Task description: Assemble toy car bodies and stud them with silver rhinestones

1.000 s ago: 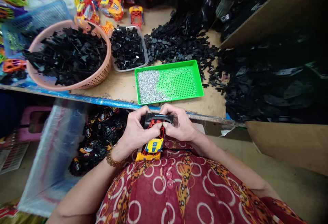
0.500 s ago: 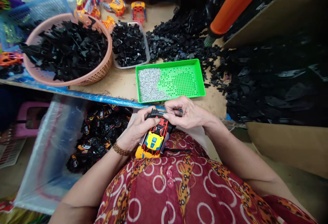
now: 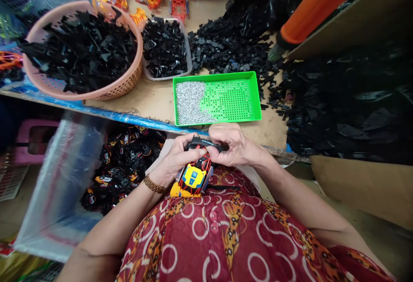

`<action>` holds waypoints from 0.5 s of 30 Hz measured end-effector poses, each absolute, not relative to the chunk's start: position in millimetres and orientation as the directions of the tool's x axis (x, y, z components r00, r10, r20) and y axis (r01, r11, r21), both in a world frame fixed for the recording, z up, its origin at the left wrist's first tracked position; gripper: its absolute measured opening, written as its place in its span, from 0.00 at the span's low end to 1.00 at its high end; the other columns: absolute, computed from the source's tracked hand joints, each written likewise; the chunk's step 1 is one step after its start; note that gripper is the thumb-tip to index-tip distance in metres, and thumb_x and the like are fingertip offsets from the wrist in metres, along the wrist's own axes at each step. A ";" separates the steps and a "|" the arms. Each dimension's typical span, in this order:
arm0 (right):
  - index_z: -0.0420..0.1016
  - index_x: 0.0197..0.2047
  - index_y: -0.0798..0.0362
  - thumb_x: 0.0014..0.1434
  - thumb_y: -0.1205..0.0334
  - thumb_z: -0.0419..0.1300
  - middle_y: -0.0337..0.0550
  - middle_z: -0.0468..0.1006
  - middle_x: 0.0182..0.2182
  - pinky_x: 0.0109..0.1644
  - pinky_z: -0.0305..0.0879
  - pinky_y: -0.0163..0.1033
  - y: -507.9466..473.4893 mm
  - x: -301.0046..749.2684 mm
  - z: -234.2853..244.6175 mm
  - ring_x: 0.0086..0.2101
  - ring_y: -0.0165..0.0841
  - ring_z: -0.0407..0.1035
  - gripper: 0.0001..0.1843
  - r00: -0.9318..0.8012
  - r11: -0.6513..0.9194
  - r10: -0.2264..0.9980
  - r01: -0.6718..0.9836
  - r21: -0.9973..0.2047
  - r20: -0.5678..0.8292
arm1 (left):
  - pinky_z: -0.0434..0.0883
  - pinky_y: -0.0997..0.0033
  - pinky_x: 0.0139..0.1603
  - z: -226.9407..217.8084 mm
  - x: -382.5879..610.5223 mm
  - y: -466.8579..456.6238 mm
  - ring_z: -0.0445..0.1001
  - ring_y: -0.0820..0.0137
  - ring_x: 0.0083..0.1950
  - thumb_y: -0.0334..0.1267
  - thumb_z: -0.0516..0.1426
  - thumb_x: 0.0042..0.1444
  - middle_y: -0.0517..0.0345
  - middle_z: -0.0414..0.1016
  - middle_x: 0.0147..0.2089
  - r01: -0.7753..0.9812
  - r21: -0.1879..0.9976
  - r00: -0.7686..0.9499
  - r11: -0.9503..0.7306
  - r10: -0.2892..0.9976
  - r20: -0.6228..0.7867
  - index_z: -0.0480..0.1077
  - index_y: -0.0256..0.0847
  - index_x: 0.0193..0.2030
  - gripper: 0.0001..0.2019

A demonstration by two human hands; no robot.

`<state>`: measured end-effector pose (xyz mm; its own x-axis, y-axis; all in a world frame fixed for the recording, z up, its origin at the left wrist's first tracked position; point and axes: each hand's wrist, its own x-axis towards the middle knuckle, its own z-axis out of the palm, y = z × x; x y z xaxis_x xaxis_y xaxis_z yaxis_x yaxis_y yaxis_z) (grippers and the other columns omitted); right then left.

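Note:
A toy car with a yellow, red and blue body lies in front of my belly, its orange end toward me. My left hand is closed round its left side, the thumb resting on the red frame. At the car's far end sits a black plastic part, which looks like a bumper or spoiler. My right hand pinches the right side of that part between thumb and curled fingers. Whether the part is fixed to the car is hidden by my fingers.
Beyond my hands, a green tray holds small silver screws or pins at its left. Black parts fill a pink basket and a clear tub. More black pieces lie heaped behind. A plastic-lined bin of toy cars stands lower left.
My right thumb has shifted slightly along the black part, still pressing on it. The left hand keeps its hold on the car. The whole view has tilted a little.

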<state>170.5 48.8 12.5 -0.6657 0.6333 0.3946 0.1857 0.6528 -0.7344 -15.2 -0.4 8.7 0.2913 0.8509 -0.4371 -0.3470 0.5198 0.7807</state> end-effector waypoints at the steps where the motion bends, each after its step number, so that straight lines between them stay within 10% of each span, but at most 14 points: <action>1: 0.51 0.27 0.48 0.62 0.62 0.57 0.30 0.52 0.22 0.29 0.46 0.36 48.4 170.3 13.0 0.24 0.26 0.50 0.17 -0.668 0.665 0.628 0.194 -0.721 0.400 | 0.64 0.81 0.27 9.8 -15.3 0.6 0.63 0.79 0.25 0.36 0.72 0.37 0.66 0.68 0.24 -0.320 0.793 0.280 0.519 0.851 -0.444 0.75 0.37 0.28 0.13; 15: 0.66 0.35 0.52 0.55 0.61 0.58 0.37 0.70 0.29 0.32 0.62 0.35 41.1 175.7 15.1 0.28 0.28 0.63 0.05 -0.636 0.371 0.752 0.196 -0.908 0.170 | 0.63 0.76 0.32 9.3 -25.1 -0.3 0.65 0.75 0.29 0.39 0.68 0.47 0.63 0.71 0.28 -0.091 0.887 0.274 0.452 0.868 -0.414 0.77 0.38 0.31 0.08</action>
